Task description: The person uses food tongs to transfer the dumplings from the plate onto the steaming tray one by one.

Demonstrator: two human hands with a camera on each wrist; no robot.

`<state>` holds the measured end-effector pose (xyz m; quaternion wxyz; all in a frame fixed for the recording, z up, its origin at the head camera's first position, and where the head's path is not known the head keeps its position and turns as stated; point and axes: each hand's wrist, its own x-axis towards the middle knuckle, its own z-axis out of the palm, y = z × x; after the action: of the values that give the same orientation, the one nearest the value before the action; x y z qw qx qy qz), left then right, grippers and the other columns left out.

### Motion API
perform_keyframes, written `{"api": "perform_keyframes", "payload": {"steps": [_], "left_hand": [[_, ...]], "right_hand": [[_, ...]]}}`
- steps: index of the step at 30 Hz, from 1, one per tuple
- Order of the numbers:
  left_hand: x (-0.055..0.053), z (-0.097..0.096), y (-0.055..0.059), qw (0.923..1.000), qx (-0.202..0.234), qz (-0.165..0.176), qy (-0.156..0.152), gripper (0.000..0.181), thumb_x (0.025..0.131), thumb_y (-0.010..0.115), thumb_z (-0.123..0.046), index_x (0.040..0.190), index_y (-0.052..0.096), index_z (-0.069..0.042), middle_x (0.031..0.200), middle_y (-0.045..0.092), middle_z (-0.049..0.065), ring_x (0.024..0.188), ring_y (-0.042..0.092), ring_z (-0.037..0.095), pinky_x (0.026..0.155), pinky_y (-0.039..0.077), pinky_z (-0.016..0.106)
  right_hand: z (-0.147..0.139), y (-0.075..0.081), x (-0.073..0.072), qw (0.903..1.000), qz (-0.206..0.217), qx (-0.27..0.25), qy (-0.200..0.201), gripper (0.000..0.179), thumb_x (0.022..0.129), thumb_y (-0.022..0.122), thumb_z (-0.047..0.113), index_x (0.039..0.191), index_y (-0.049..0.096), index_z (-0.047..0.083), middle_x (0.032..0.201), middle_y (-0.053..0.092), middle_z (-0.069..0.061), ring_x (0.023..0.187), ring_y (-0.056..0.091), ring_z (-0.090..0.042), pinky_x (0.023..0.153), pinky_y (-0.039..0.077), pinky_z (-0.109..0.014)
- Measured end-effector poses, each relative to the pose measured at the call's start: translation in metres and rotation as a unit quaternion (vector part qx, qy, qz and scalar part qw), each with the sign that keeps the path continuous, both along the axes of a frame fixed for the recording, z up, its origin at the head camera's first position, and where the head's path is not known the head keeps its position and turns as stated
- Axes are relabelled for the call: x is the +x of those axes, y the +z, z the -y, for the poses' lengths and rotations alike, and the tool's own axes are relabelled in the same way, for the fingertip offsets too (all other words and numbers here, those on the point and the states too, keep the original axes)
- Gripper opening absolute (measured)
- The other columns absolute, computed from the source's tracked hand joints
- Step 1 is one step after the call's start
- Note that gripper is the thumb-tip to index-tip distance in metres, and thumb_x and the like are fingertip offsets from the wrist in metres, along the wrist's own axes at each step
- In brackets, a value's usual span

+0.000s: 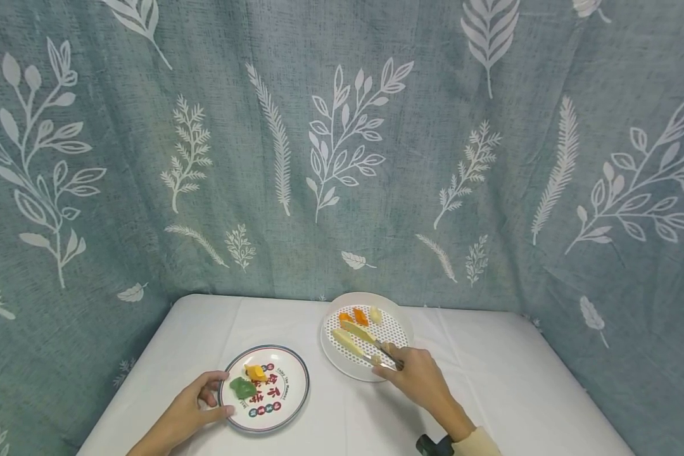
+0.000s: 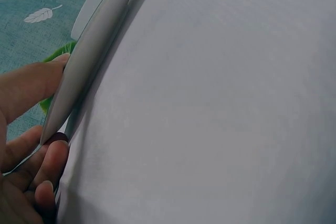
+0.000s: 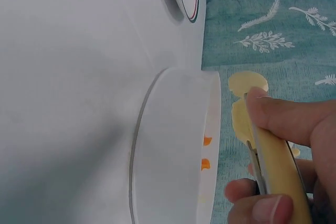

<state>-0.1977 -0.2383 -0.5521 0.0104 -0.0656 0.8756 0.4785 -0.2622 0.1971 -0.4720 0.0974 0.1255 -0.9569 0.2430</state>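
Note:
My right hand (image 1: 416, 377) grips a pair of tongs with pale yellow arms (image 1: 360, 331). Their two arms stand apart over a round white draining basket (image 1: 332, 356), with nothing between the tips. Inside the basket lie orange pieces (image 1: 361, 316) and a pale yellow piece (image 1: 375, 315). From the right wrist view, the tongs' broad rounded tips (image 3: 248, 83) reach past the basket's rim. My left hand (image 1: 185, 408) holds the left rim of a white plate (image 1: 293, 389), thumb and fingers at its edge. A green leafy piece (image 1: 242, 388) and a yellow piece (image 1: 256, 373) lie on that plate.
A white cloth covers the table (image 1: 467, 354). Behind it and along both sides hangs a blue-green curtain (image 1: 285, 253) with white leaf prints. The basket stands near the back edge, to the right of the plate and farther off.

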Motion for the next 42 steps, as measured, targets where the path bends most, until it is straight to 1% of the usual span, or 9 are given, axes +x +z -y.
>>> {"api": "perform_keyframes", "payload": {"steps": [8,15,22,28,32,35,37,40,42], "left_hand": [[-0.001,0.0,-0.001,1.0,-0.001,0.004,0.002,0.084,0.068,0.096,-0.037,0.138,0.059,-0.008,0.103,0.061,0.001,0.086,0.049,0.019,0.071,0.041,0.029],[0.0,0.0,0.0,0.9999,0.01,0.003,-0.002,0.083,0.069,0.096,-0.036,0.138,0.059,-0.008,0.102,0.06,0.002,0.087,0.048,0.019,0.07,0.041,0.029],[0.001,0.0,0.0,0.9999,0.012,0.003,0.0,0.083,0.069,0.096,-0.035,0.138,0.059,-0.007,0.103,0.06,0.002,0.087,0.048,0.019,0.069,0.04,0.029],[0.001,-0.001,0.0,0.9999,0.014,0.001,-0.001,0.083,0.069,0.096,-0.035,0.138,0.058,-0.007,0.102,0.06,0.002,0.087,0.048,0.02,0.069,0.04,0.028],[0.001,0.0,0.0,0.9999,0.013,0.001,-0.001,0.083,0.069,0.096,-0.034,0.138,0.058,-0.007,0.101,0.06,0.002,0.086,0.048,0.02,0.068,0.04,0.028],[0.001,0.0,0.0,0.9999,0.012,0.002,0.001,0.083,0.069,0.096,-0.034,0.138,0.058,-0.007,0.101,0.06,0.002,0.086,0.048,0.02,0.068,0.04,0.028],[0.001,0.0,0.0,0.9999,0.01,0.001,0.001,0.083,0.069,0.096,-0.035,0.138,0.058,-0.007,0.102,0.06,0.002,0.086,0.048,0.02,0.068,0.041,0.028],[0.0,-0.001,0.0,0.9999,0.01,-0.001,0.001,0.083,0.069,0.096,-0.035,0.137,0.058,-0.006,0.105,0.062,0.001,0.087,0.048,0.019,0.069,0.041,0.028],[0.0,-0.001,-0.001,0.9999,0.011,-0.002,0.0,0.083,0.069,0.096,-0.034,0.137,0.058,-0.006,0.106,0.062,0.001,0.087,0.048,0.019,0.069,0.041,0.028]], "right_hand": [[0.011,-0.004,0.007,0.9993,-0.022,-0.013,0.026,0.057,0.079,0.088,0.043,0.118,0.077,0.004,0.055,0.04,0.01,0.054,0.035,-0.005,0.05,0.032,-0.025],[0.025,-0.007,0.013,0.9976,-0.016,-0.023,0.064,0.058,0.081,0.086,0.043,0.12,0.075,0.001,0.055,0.038,0.011,0.052,0.032,-0.003,0.047,0.031,-0.022],[0.042,-0.011,0.018,0.9953,-0.018,-0.033,0.089,0.058,0.081,0.087,0.044,0.118,0.076,0.0,0.055,0.04,0.013,0.051,0.034,-0.002,0.044,0.032,-0.021],[0.053,-0.017,0.024,0.9925,-0.021,-0.032,0.116,0.064,0.08,0.087,0.046,0.124,0.073,0.002,0.054,0.039,0.014,0.051,0.032,-0.001,0.045,0.032,-0.02],[0.062,-0.021,0.027,0.9905,-0.022,-0.032,0.132,0.052,0.079,0.087,0.047,0.111,0.079,0.007,0.056,0.039,0.015,0.052,0.032,0.0,0.046,0.032,-0.02],[0.069,-0.023,0.029,0.9899,-0.021,-0.032,0.136,0.046,0.077,0.088,0.047,0.102,0.079,0.009,0.057,0.04,0.015,0.053,0.033,0.0,0.047,0.032,-0.02],[0.073,-0.025,0.031,0.9899,-0.017,-0.035,0.137,0.051,0.077,0.088,0.047,0.109,0.08,0.008,0.056,0.041,0.015,0.054,0.034,-0.001,0.047,0.033,-0.02],[0.08,-0.026,0.035,0.99,-0.007,-0.036,0.136,0.057,0.076,0.089,0.048,0.114,0.079,0.006,0.056,0.043,0.015,0.054,0.034,-0.001,0.048,0.033,-0.021],[0.083,-0.027,0.036,0.9901,-0.001,-0.034,0.136,0.056,0.076,0.088,0.048,0.111,0.08,0.006,0.056,0.043,0.014,0.054,0.034,-0.001,0.048,0.033,-0.021]]}}
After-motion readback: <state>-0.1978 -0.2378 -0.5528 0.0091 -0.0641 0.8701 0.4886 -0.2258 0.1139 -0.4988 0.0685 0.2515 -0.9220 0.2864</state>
